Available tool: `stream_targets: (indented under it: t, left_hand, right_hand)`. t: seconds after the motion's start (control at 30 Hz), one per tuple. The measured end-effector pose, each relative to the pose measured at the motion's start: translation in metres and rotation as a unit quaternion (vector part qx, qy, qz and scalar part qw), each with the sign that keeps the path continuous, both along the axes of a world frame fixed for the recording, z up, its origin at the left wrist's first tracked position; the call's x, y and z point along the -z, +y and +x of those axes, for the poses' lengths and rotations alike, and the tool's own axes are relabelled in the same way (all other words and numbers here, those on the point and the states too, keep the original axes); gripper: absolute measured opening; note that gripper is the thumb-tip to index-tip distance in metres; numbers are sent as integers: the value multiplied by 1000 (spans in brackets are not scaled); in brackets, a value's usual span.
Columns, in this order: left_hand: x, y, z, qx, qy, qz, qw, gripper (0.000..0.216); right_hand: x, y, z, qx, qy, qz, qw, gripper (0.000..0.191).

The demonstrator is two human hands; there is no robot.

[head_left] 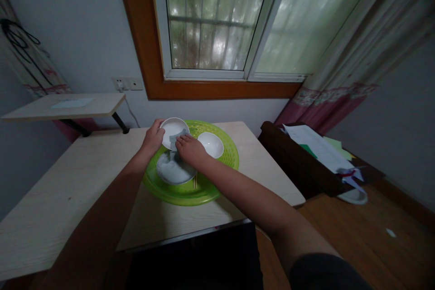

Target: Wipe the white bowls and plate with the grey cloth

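Note:
My left hand [154,137] grips the left rim of a white bowl [172,125], which is tilted toward me. Pressed against the inside of that bowl, my right hand [190,148] has a grey cloth [174,138] under its fingers. Part of the cloth is hidden by the hand. Just below is a white plate [175,172] with grey markings. A second white bowl [212,144] rests to the right of my right hand. Short sticks that look like chopsticks [195,183] show beside the plate. All of these are on or over a round green plastic tray [170,197].
The tray stands on a pale wooden table [84,190], with a small raised shelf [68,105] at its back left. A wall socket [127,84] with a plugged cord is behind. Right of the table, papers [316,149] lie on a dark brown piece of furniture [295,158].

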State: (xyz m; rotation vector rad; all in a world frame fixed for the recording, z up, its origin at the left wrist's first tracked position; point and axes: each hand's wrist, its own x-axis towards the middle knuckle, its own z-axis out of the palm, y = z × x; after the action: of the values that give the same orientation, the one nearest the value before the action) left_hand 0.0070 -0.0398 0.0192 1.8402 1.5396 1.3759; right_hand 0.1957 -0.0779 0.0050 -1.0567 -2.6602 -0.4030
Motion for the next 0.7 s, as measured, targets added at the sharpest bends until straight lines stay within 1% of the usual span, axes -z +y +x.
stream_targets:
  t: [0.13, 0.27, 0.43, 0.5, 0.57, 0.63, 0.7]
  left_hand:
    - [9, 8, -6, 28, -86, -34, 995, 45]
    - [15, 15, -12, 52, -117, -59, 990, 50]
    - [15, 19, -10, 68, -172, -83, 979, 38]
    - [13, 19, -8, 67, -166, -79, 981, 36]
    - [12, 18, -7, 52, -140, -56, 987, 35]
    - [10, 15, -6, 40, -107, -31, 993, 36]
    - [8, 11, -4, 44, -74, -13, 996, 40]
  right_hand:
    - [-3, 2, 3, -1, -11, 22, 1000, 33]
    - [-5, 2, 7, 2, -21, 43, 999, 33]
    - [-6, 2, 7, -6, -16, 62, 998, 34]
    - [-7, 2, 5, -1, -23, 60, 998, 35]
    - [-7, -1, 3, -1, -26, 51, 998, 34]
    - [-7, -5, 1, -15, -17, 23, 999, 32]
    - [-8, -10, -2, -31, 1, -27, 999, 38]
